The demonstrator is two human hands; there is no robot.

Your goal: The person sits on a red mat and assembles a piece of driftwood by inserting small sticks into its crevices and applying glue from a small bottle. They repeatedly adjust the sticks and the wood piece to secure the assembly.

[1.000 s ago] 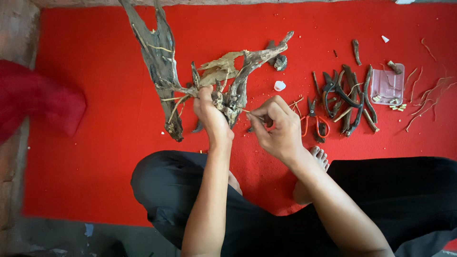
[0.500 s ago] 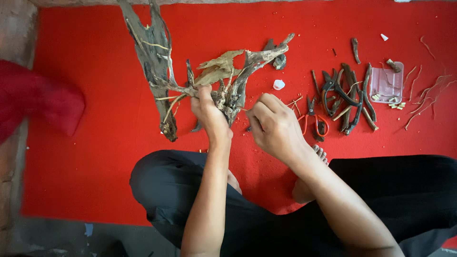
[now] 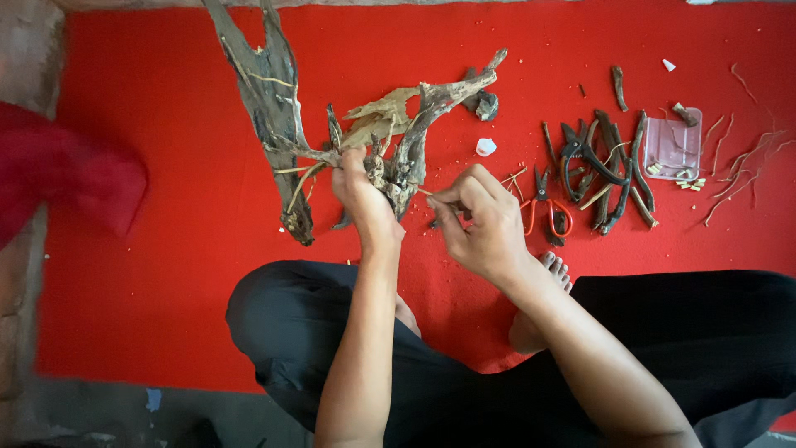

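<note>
Bare skin, both hands at work over a red mat (image 3: 166,274). Left hand (image 3: 363,199) is closed around the middle of a driftwood assembly (image 3: 390,149), fingers wrapped where several grey-brown branches meet; thumb side faces the camera. Right hand (image 3: 481,220) sits just beside it, fingers drawn together in a pinch on a thin pale twig or wire (image 3: 424,192) that runs from the fingertips to the wood. What else the pinch holds cannot be told; a dark tip shows under the fingers.

Driftwood assembly lies on the mat directly in front of the person, touching the left hand. 1 long dark limb (image 3: 265,99) runs from the top edge down and left; a second branch (image 3: 452,95) slants up to the right. Pale strands cross the joints.

Outward, right of the hands: small orange-handled snips (image 3: 543,207) near the right hand. Beyond them a pile of dark pliers and cutters mixed with sticks (image 3: 609,166). A clear shallow plastic tray (image 3: 672,145) sits past the pile, with small pale bits beside it and thin roots (image 3: 746,166) scattered at the far right. A small white cap-like piece (image 3: 486,147) lies between wood and tools.

Below: the person sits cross-legged in black trousers (image 3: 414,382), bare toes (image 3: 557,267) showing under the right forearm. Red cloth (image 3: 66,174), blurred, lies at the left edge.
</note>
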